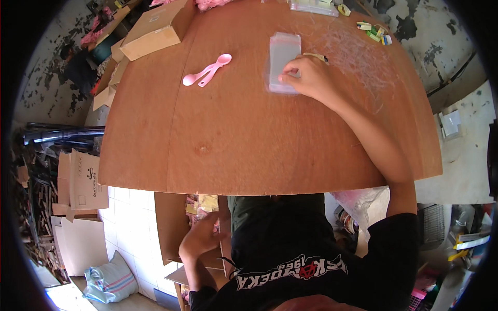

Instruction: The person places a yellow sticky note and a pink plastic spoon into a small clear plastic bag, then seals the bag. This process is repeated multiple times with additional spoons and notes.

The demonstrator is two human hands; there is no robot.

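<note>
Across the brown table, my right hand (309, 76) is over a stack of clear plastic bags (284, 49). Its thumb and forefinger are pinched at the bags' surface, seemingly on a clear plastic bag. A small pale strip (315, 57) lies partly behind this hand. To the left on the tabletop rest two pink spoons (207, 70), crossing each other. Below the table's front edge, my left hand (199, 237) hovers by the mouth of an open cardboard box (170, 223). Its fingers look stretched out and hold nothing visible. Small yellow and pink packets (202, 203) lie inside that box.
Thin clear plastic strips (353, 57) are strewn at the table's (233, 140) far right, near green and yellow tape pieces (374, 33). A closed carton (158, 31) stands at the far left. On the floor at left are cartons (85, 179) and a white sack (110, 280).
</note>
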